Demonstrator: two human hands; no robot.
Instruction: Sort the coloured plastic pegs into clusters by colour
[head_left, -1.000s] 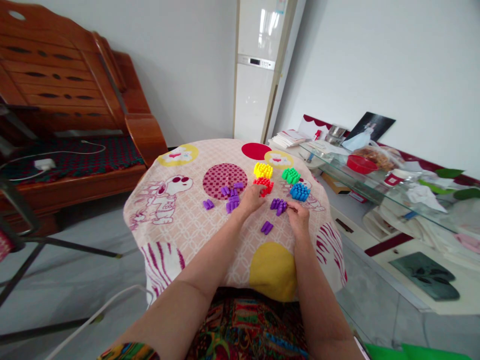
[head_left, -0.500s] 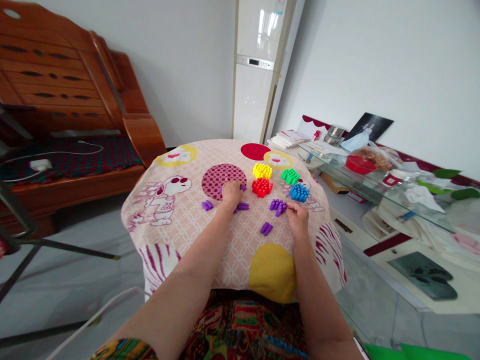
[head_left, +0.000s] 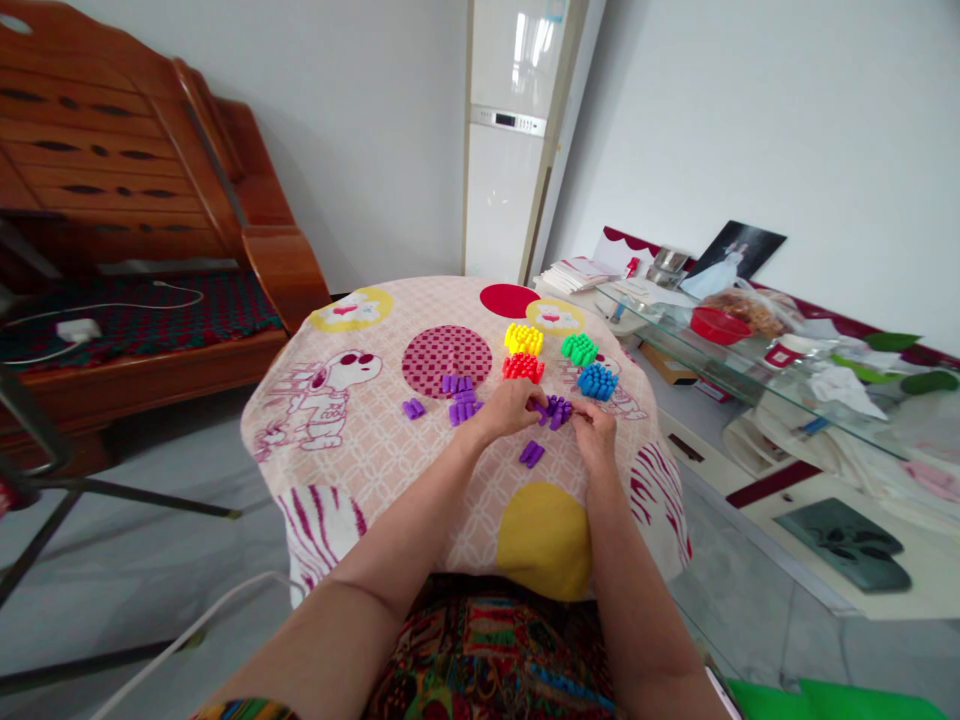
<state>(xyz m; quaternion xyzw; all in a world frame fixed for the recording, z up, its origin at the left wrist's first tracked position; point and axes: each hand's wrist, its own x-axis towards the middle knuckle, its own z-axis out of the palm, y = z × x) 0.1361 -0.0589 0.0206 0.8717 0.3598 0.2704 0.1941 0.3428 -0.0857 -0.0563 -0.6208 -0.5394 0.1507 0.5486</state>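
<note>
My left hand (head_left: pixel 511 410) is closed, its fingertips pinching a small purple plastic piece at the left side of an upright purple cluster (head_left: pixel 557 411). From the other side, the closed fingers of my right hand (head_left: pixel 596 432) press on the cluster's right edge. Nearer to me lie a few purple pieces (head_left: pixel 532 454) side by side. Further left are a purple row (head_left: pixel 457 384), another purple group (head_left: pixel 465 407) and a small purple pair (head_left: pixel 413 409). Behind the hands stand tight clusters of the same kind: red (head_left: pixel 523 368), yellow (head_left: pixel 523 340), green (head_left: pixel 579 349) and blue (head_left: pixel 598 381).
A patterned cloth (head_left: pixel 442 500) covers the round table. To the right is a glass-topped cabinet (head_left: pixel 795 395) with a red bowl (head_left: pixel 720 325), papers and bags. A wooden bench (head_left: pixel 277 255) stands at the left, and a tall white air conditioner (head_left: pixel 499 190) behind.
My left hand has moved right, from the purple row to the purple cluster, with a purple piece in its fingers. The left purple groups are now uncovered. My right hand has stayed by the cluster.
</note>
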